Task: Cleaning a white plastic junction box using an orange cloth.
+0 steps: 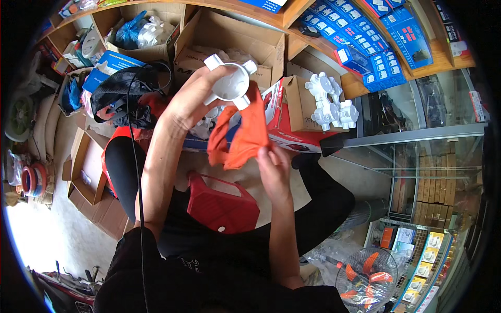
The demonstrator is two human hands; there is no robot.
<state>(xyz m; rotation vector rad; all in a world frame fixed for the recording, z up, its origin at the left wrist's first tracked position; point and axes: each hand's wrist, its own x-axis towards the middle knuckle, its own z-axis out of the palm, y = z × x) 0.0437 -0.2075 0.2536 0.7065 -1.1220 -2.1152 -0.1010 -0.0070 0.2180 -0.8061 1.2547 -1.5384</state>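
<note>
My left hand (199,88) grips a white plastic round conduit junction box (231,82) with four short pipe sockets, its round opening facing up. From just beside the box hangs an orange cloth (244,137); its lower edge is pinched between the fingers of my right hand (273,164). More white junction boxes (328,101) are piled on a cardboard box to the right. Behind the cloth, other white fittings (209,119) show in part. Below the hands stands a red plastic stool (223,205).
Open cardboard boxes (280,43) stand along the wooden shelf in front. A black mesh bag (117,88) lies at the left above an open carton (94,168). At the right are a glass cabinet (430,137) and an orange-bladed fan (367,277). A black cable (135,168) runs past my left arm.
</note>
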